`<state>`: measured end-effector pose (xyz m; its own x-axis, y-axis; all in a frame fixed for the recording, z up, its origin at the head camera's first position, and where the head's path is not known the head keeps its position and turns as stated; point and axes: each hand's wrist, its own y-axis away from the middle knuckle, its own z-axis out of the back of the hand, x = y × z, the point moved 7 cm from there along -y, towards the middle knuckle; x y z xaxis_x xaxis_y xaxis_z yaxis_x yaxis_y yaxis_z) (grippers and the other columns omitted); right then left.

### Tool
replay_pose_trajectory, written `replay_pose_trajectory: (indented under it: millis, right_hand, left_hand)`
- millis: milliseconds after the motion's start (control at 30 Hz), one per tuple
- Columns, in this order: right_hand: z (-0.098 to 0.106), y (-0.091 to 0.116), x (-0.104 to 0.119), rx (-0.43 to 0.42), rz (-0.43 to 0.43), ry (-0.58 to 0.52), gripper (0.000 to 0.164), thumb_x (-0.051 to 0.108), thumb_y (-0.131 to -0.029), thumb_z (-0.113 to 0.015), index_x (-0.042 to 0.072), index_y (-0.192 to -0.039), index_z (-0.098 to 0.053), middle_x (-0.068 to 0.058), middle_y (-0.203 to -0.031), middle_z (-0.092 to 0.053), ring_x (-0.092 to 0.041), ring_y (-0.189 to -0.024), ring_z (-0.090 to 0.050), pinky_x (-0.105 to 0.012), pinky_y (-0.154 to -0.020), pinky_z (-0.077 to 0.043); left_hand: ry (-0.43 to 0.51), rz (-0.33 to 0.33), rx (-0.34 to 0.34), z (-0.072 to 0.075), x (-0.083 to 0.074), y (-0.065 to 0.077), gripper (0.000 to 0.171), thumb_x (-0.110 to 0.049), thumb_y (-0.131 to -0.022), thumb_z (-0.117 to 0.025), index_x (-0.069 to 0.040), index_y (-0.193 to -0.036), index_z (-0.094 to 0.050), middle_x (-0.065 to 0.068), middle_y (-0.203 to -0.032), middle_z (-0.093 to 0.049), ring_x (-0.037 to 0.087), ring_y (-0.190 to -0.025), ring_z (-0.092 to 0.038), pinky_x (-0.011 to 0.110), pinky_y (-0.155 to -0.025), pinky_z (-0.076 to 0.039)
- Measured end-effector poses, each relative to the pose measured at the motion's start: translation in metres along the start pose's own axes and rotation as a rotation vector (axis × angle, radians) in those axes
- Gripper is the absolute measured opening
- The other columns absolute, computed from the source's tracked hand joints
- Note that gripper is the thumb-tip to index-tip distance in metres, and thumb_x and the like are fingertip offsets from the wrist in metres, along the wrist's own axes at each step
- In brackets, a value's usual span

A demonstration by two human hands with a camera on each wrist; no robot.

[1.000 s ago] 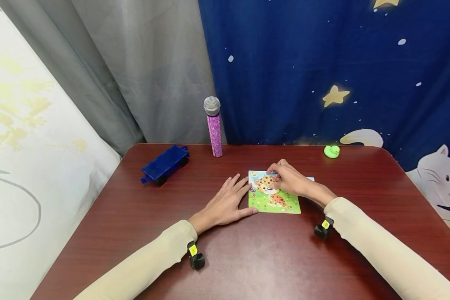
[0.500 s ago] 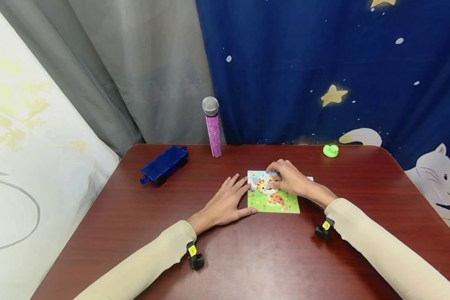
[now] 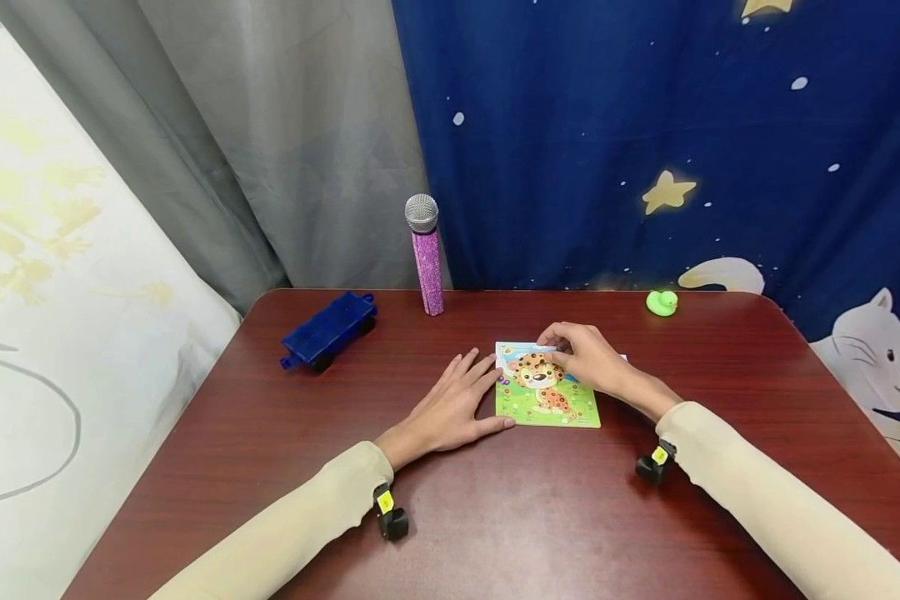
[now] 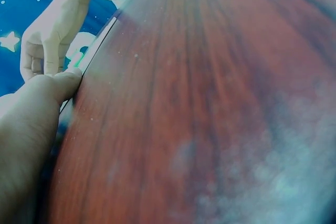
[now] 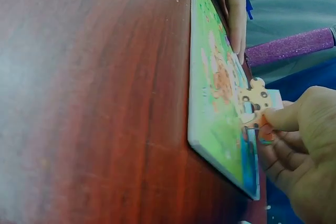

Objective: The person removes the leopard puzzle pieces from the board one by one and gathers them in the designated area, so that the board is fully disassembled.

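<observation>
A jigsaw puzzle board with a spotted leopard cub on green lies flat on the table. My left hand rests flat with spread fingers at the board's left edge, fingertips and thumb touching it. Above the board's upper right part, my right hand pinches a yellow spotted puzzle piece between thumb and fingers. The right wrist view shows that piece tilted up from the board, near a blue strip on its surface. In the head view the fingers mostly cover the piece.
A blue toy wagon stands at the table's back left. Beside it, a purple glittery microphone stands upright near the back edge. A green toy duck sits at the back right. Curtains hang behind the red-brown table.
My right hand has shifted slightly right and back across the board, uncovering more of the cub's face and a blue patch beside it. My left hand stays in place.
</observation>
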<state>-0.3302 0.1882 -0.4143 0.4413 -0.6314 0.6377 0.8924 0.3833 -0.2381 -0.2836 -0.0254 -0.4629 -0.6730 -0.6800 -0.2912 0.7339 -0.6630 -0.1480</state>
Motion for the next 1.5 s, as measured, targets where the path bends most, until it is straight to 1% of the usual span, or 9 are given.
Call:
replay_pose_trajectory:
  millis: [200,400,533,667,833,967,1233,1367,1500]
  right_hand:
    - [0.004,0.002,0.001,-0.035,0.002,-0.017,0.016,-0.005,-0.101,-0.075,0.005,-0.113,-0.08,-0.009,-0.106,-0.078,-0.022,-0.092,-0.069,-0.041,-0.083,-0.059]
    - [0.003,0.003,-0.002,-0.017,-0.01,-0.026,0.015,-0.003,-0.102,-0.075,0.005,-0.113,-0.08,-0.008,-0.103,-0.077,-0.021,-0.091,-0.069,-0.036,-0.082,-0.058]
    - [-0.001,0.003,-0.004,0.009,-0.022,-0.071,0.016,-0.005,-0.102,-0.072,0.003,-0.114,-0.078,-0.009,-0.101,-0.078,-0.02,-0.085,-0.07,-0.029,-0.075,-0.059]
    - [-0.004,0.004,-0.007,0.028,-0.048,-0.119,0.015,-0.005,-0.103,-0.071,0.003,-0.114,-0.078,-0.01,-0.101,-0.079,-0.02,-0.081,-0.071,-0.028,-0.069,-0.06]
    - [-0.002,0.006,-0.009,0.04,-0.092,-0.123,0.011,0.003,-0.105,-0.074,0.008,-0.113,-0.079,-0.007,-0.104,-0.08,-0.021,-0.088,-0.072,-0.032,-0.077,-0.06]
    - [0.001,0.005,-0.01,0.052,-0.105,-0.123,0.009,0.004,-0.104,-0.075,0.008,-0.112,-0.079,-0.006,-0.103,-0.08,-0.021,-0.093,-0.073,-0.034,-0.082,-0.059]
    - [0.005,0.003,-0.008,0.063,-0.08,-0.096,0.006,0.002,-0.105,-0.074,0.007,-0.107,-0.077,-0.005,-0.098,-0.079,-0.021,-0.09,-0.072,-0.03,-0.081,-0.057]
    - [0.007,0.005,-0.005,0.054,-0.061,-0.126,0.006,0.0,-0.105,-0.073,0.004,-0.109,-0.076,-0.009,-0.097,-0.079,-0.023,-0.086,-0.074,-0.027,-0.076,-0.057]
    - [0.01,0.008,-0.002,0.031,-0.039,-0.154,0.01,-0.003,-0.105,-0.071,0.002,-0.113,-0.074,-0.014,-0.101,-0.079,-0.026,-0.087,-0.077,-0.029,-0.076,-0.061]
  left_hand:
    - [0.008,-0.003,-0.001,0.001,0.0,0.0,0.09,-0.069,-0.104,-0.063,-0.007,-0.168,-0.047,0.013,-0.179,-0.032,0.038,-0.169,-0.017,0.055,-0.137,-0.01]
    - [0.003,0.0,0.0,0.001,0.0,0.0,0.09,-0.069,-0.104,-0.062,-0.008,-0.168,-0.047,0.012,-0.18,-0.031,0.037,-0.169,-0.017,0.055,-0.137,-0.01]
    - [0.004,0.001,0.005,0.0,0.0,0.0,0.09,-0.07,-0.104,-0.062,-0.008,-0.168,-0.046,0.011,-0.18,-0.03,0.037,-0.17,-0.016,0.054,-0.137,-0.009]
    - [0.005,0.005,0.008,0.0,0.0,0.0,0.09,-0.07,-0.104,-0.061,-0.008,-0.169,-0.045,0.01,-0.181,-0.03,0.036,-0.17,-0.016,0.053,-0.138,-0.008]
    - [0.011,0.013,0.018,-0.001,0.001,0.001,0.09,-0.07,-0.104,-0.061,-0.009,-0.169,-0.044,0.01,-0.181,-0.029,0.036,-0.17,-0.015,0.053,-0.138,-0.007]
    - [0.005,0.01,0.014,-0.001,0.001,0.0,0.091,-0.07,-0.104,-0.06,-0.009,-0.169,-0.044,0.01,-0.181,-0.029,0.036,-0.17,-0.015,0.053,-0.137,-0.008]
    - [-0.005,0.017,0.015,0.0,0.001,-0.001,0.092,-0.072,-0.104,-0.06,-0.01,-0.169,-0.044,0.01,-0.181,-0.029,0.035,-0.17,-0.015,0.054,-0.137,-0.009]
    - [-0.007,0.017,0.012,-0.001,0.001,-0.001,0.092,-0.072,-0.104,-0.06,-0.01,-0.169,-0.045,0.009,-0.181,-0.029,0.035,-0.17,-0.015,0.053,-0.137,-0.008]
    - [-0.004,0.015,0.007,-0.001,0.0,-0.001,0.092,-0.072,-0.104,-0.06,-0.009,-0.169,-0.046,0.01,-0.181,-0.03,0.035,-0.17,-0.016,0.053,-0.137,-0.008]
